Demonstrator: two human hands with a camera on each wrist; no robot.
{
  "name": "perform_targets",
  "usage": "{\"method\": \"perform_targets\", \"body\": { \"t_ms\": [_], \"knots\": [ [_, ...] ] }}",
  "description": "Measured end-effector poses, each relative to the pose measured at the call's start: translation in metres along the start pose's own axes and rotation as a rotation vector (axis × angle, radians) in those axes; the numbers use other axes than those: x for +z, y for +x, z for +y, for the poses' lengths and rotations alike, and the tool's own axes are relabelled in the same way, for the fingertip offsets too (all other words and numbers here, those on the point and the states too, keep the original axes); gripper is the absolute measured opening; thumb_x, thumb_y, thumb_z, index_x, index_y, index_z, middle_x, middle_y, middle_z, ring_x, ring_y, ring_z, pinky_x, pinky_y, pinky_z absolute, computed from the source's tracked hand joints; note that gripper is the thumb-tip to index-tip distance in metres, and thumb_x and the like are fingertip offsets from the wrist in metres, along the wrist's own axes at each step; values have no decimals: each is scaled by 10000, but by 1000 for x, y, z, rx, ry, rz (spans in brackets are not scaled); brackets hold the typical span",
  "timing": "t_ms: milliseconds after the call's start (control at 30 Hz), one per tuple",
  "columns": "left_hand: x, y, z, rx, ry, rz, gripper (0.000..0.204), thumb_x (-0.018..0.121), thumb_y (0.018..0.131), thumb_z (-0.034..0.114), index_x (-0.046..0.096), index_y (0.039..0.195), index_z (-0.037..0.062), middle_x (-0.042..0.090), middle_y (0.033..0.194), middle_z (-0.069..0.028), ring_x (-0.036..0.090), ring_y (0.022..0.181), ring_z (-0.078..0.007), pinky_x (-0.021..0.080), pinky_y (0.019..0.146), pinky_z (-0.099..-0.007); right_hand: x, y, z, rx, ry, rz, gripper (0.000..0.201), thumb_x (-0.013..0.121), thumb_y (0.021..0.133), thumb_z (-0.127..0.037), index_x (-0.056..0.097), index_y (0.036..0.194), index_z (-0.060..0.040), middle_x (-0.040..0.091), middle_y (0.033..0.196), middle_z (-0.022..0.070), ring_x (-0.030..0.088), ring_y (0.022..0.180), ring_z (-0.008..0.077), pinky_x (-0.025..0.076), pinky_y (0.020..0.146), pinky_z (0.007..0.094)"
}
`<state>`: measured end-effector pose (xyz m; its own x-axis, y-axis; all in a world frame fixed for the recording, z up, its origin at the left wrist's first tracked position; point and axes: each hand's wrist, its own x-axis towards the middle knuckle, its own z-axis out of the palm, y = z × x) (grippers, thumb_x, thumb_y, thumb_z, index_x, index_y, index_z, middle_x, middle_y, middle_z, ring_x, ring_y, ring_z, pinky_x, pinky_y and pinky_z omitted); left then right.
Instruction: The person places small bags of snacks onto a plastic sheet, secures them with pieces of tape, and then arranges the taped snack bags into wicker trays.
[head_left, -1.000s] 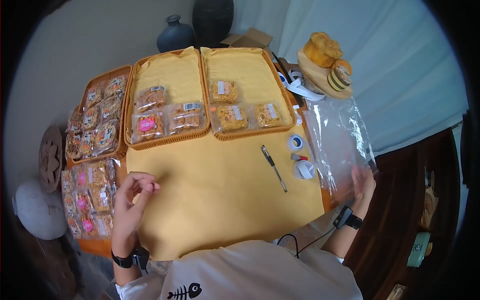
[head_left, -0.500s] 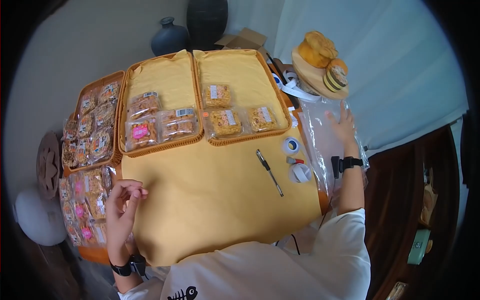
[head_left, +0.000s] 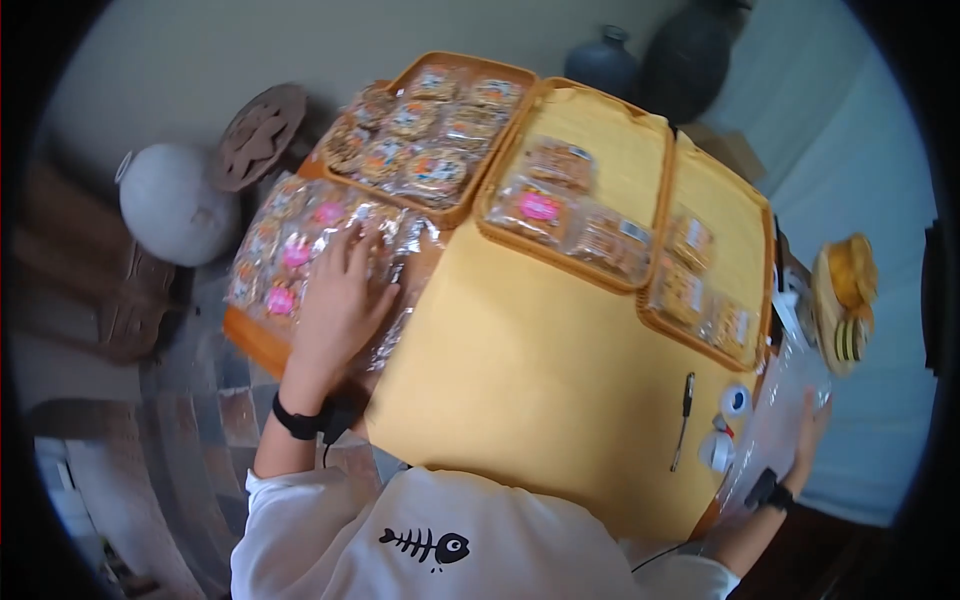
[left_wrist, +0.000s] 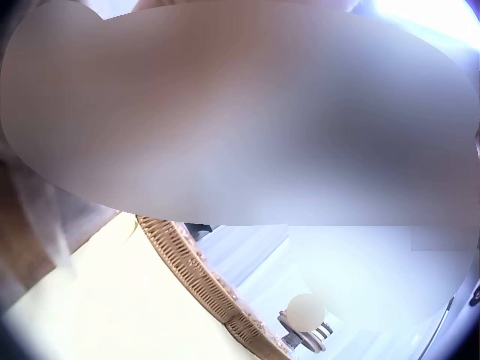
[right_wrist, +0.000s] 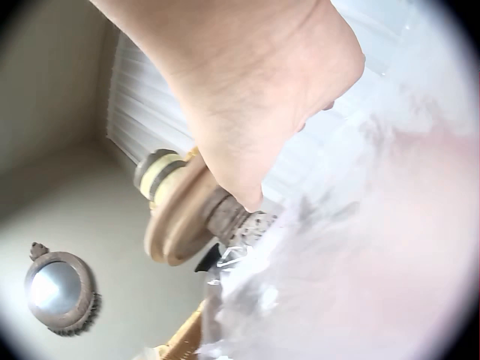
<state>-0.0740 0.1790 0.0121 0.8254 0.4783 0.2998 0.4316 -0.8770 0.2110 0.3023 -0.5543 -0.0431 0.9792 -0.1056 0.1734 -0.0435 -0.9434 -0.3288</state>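
Note:
My left hand [head_left: 345,300] lies over a pile of clear-wrapped snack packs [head_left: 280,250] at the left of the table, its fingers extended onto them. My right hand [head_left: 814,425] is at the outer edge of a large clear plastic bag [head_left: 775,425] on the table's right side. Close up, the right wrist view has the heel and thumb of this hand [right_wrist: 262,97] beside the crinkled plastic [right_wrist: 337,277]. Its other fingers are mostly hidden there, and I cannot tell whether they grip the bag. Most of the left wrist view is blurred over.
Three wicker trays [head_left: 560,262] with snack packs line the table's back. On the yellow sheet [head_left: 540,380] lie a pen [head_left: 684,420] and tape rolls [head_left: 715,452]. A round wooden board [head_left: 826,310] with bread and cake stands at the far right. Dark vases [head_left: 603,62] stand behind.
The head view has swung left. My left hand has moved from above the yellow sheet onto the snack packs, its fingers straightening. My right hand went up over the plastic bag, then back down its outer edge.

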Motion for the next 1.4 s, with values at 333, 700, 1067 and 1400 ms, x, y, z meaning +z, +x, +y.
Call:
{"method": "perform_targets", "body": {
  "t_ms": [333,700,1067,1400],
  "knots": [
    [12,-10,16,-83,156,48,501,801,869,210,621,1311,57,632,1292,-166,599,1158,-373,519,964,-442,-70,-79,-135,-217,102,89,765,572,1089,-414,275,1637,30,273,1701,230,241,1583,336,152,1292,424],
    [29,-27,13,45,253,94,395,716,943,166,603,1266,-32,576,1426,-292,592,1234,-434,507,1038,-466,-73,-112,-203,-381,155,59,670,522,1115,-320,275,1641,13,285,1707,197,232,1592,314,143,1290,418],
    [4,-4,21,-31,192,118,104,729,903,85,652,936,23,645,951,-151,653,910,-348,546,731,-450,-78,-133,-228,-381,239,-59,619,518,1108,-271,319,1628,-1,337,1690,180,272,1579,313,164,1287,432],
    [-2,-16,61,86,-184,4,82,744,891,62,677,927,31,646,876,-144,683,780,-356,550,665,-442,-65,-152,-262,-394,354,-217,607,539,1086,-301,392,1598,-10,417,1650,164,315,1563,304,197,1280,434]
  ]
}}
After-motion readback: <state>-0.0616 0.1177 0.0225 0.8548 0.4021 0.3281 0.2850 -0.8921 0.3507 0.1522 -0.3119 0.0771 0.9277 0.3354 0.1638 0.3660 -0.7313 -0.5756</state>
